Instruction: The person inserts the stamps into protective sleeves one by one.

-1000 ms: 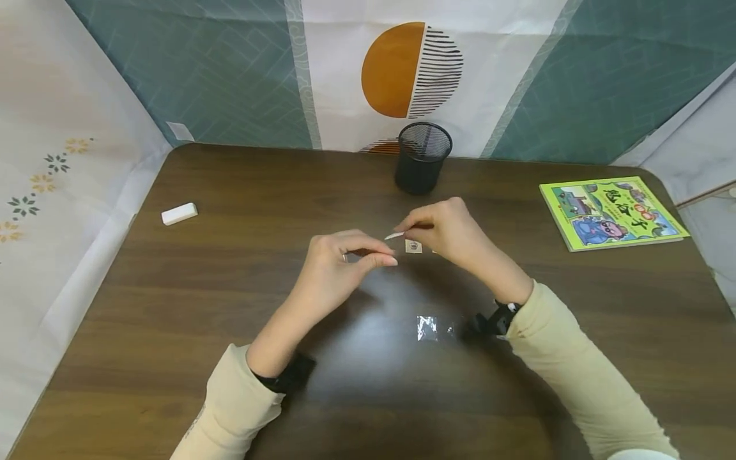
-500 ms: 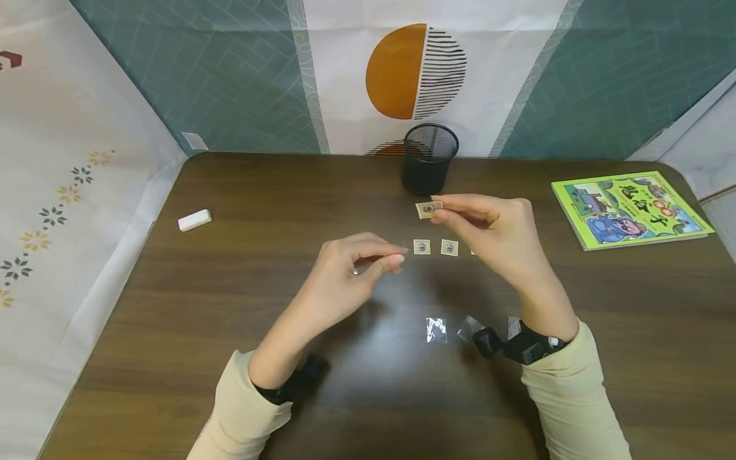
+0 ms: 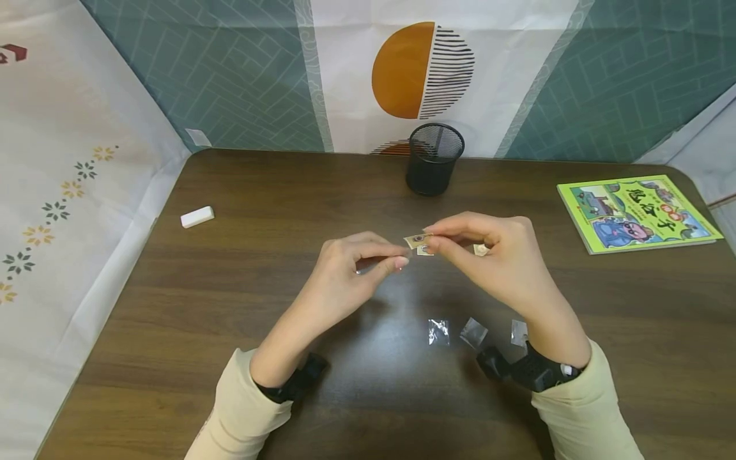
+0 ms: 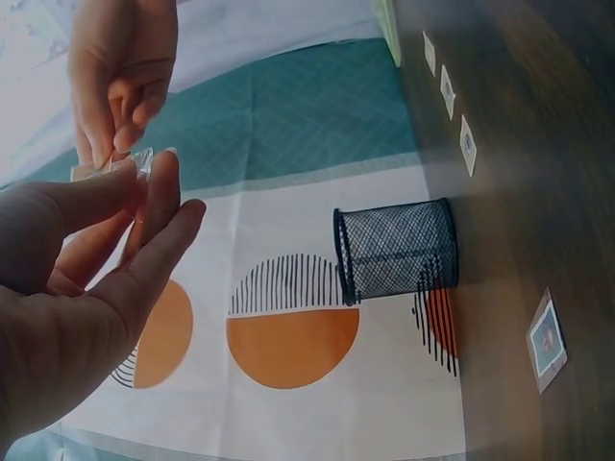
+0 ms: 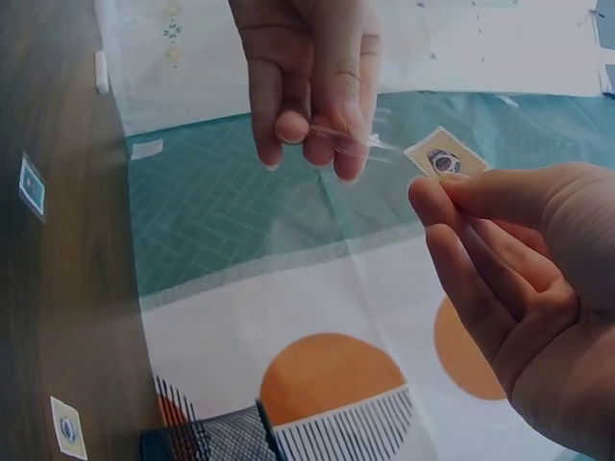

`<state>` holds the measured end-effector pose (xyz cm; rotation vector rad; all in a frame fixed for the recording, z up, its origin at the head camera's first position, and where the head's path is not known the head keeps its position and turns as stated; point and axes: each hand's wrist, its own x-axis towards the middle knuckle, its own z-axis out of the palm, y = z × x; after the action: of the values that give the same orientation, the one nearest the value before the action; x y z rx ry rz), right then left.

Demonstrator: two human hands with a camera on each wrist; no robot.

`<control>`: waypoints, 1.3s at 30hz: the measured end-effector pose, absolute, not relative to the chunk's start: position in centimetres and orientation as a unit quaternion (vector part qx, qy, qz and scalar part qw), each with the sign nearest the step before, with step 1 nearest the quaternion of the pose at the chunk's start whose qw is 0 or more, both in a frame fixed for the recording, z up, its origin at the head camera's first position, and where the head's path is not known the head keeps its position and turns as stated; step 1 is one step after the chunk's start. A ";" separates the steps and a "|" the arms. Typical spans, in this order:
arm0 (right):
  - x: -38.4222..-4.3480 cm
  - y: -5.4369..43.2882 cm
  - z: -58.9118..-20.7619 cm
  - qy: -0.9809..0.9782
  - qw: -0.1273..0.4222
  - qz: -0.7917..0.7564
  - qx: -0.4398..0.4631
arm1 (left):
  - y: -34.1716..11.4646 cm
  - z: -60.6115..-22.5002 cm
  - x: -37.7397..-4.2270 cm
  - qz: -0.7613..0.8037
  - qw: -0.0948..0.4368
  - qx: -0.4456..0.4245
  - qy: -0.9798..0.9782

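My left hand [image 3: 356, 265] pinches a small clear plastic sleeve [image 5: 370, 142] between thumb and fingers. Facing it, my right hand [image 3: 500, 255] grips a cream postage stamp [image 5: 445, 157] with a dark round design by its edge. In the right wrist view the stamp's near corner is close to the sleeve's end; whether they touch I cannot tell. Below the hands lie more stamps, one [image 3: 425, 251] partly covered and another [image 3: 480, 250] behind the right fingers. A bluish stamp [image 4: 547, 341] lies apart from the row in the left wrist view.
Several clear sleeves lie nearer me, among them one [image 3: 439, 332] and a tilted one [image 3: 474, 333]. A black mesh pen holder [image 3: 434, 163] stands at the back. A white eraser [image 3: 197, 216] lies left, a green-yellow book [image 3: 641, 214] right.
My right hand swung away to the right with the stamp, then came back left and down toward the left fingertips. The left hand stays nearly in place; the head view shifted slightly.
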<state>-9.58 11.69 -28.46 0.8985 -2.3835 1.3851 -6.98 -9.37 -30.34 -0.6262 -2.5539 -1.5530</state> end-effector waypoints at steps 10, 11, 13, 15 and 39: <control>-9.0 11.3 -28.4 -0.823 0.140 0.459 0.305 | -9.5 -30.3 -7.0 -0.512 0.059 -0.211 -0.831; -9.0 11.3 -28.4 -0.823 0.143 0.457 0.306 | -9.5 -30.3 -7.0 -0.511 0.060 -0.212 -0.831; -9.0 11.2 -28.5 -0.823 0.152 0.454 0.307 | -9.5 -30.4 -6.9 -0.509 0.062 -0.213 -0.832; -8.9 11.1 -28.6 -0.823 0.158 0.450 0.309 | -9.5 -30.4 -6.9 -0.506 0.062 -0.214 -0.833; -9.0 11.9 -28.2 -0.854 0.098 0.381 0.341 | -9.0 -30.8 -6.8 -0.472 0.069 -0.215 -0.852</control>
<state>-8.99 11.89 -28.16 1.0091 -2.5260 1.1281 -6.82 -8.96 -30.78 -0.6484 -2.5653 -1.4198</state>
